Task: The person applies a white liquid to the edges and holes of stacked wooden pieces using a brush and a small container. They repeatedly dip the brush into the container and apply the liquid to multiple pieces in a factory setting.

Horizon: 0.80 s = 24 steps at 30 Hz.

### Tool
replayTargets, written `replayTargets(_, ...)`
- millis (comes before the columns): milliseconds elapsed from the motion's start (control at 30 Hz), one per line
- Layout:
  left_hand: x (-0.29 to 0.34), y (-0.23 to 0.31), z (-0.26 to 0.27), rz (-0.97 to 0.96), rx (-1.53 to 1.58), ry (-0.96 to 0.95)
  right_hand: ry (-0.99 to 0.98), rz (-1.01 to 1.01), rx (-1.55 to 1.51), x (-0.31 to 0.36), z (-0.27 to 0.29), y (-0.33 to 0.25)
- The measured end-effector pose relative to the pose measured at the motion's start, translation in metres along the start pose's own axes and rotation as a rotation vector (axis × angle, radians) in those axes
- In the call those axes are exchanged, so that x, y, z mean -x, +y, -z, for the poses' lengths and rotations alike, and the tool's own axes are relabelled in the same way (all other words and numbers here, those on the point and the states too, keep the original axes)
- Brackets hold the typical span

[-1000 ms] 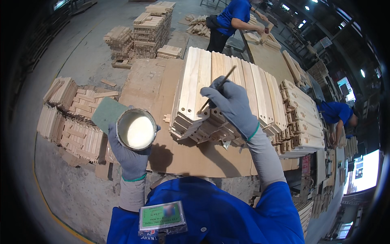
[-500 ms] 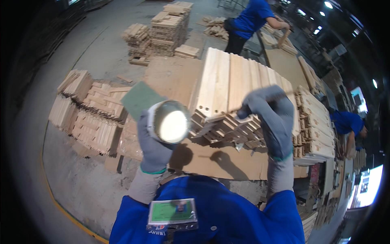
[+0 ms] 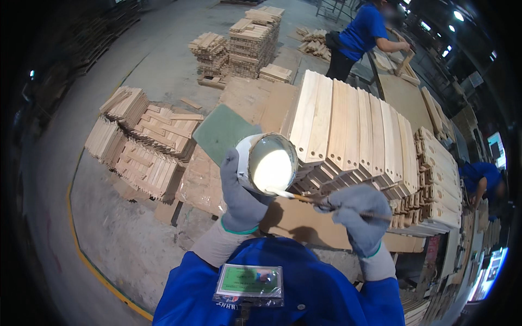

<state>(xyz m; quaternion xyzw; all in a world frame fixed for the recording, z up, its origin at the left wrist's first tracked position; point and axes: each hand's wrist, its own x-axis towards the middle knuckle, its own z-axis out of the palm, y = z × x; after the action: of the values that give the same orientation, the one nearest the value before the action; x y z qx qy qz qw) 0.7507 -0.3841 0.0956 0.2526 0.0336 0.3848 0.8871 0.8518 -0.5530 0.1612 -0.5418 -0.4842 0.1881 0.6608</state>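
My left hand [image 3: 242, 204], in a grey glove, is wrapped round a white can [image 3: 247, 157] tilted so that its creamy white liquid [image 3: 273, 169] shows. In my gloved right hand [image 3: 359, 214] is a thin brush [image 3: 304, 199], its whitened tip at the can's near rim. Some of the handle passes behind my fingers. Just beyond the can stands a stack of pale wooden boards [image 3: 348, 122], with round holes along their near ends. A flat green sheet [image 3: 225, 130] shows behind the can, partly covered by it.
Several wooden pieces form a low pile [image 3: 147, 146] on the left. Taller stacks [image 3: 253, 43] stand far back. Right of the boards are more notched pieces [image 3: 437, 179]. One person in blue [image 3: 356, 35] works at a bench [image 3: 402, 98]; another [image 3: 481, 176] is at the right.
My right hand has come down from over the boards, bringing the brush tip to the can's rim. The left hand still holds the can. The whole view has shifted.
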Motion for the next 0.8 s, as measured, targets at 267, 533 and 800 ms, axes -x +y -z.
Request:
replayTargets(267, 0.013, -0.023, -0.007, 0.009, -0.186, -0.008, 0.366, -0.264, -0.290, 0.007, 0.002, 0.020)
replayTargets(533, -0.003, -0.009, 0.022, 0.248, 0.135, 0.134, 0.372, -0.183, 0.297, -0.053, 0.077, 0.015)
replayTargets(800, -0.006, -0.002, 0.035, 0.181, 0.089, 0.189, 0.222, -0.193, 0.426, -0.069, 0.079, 0.050)
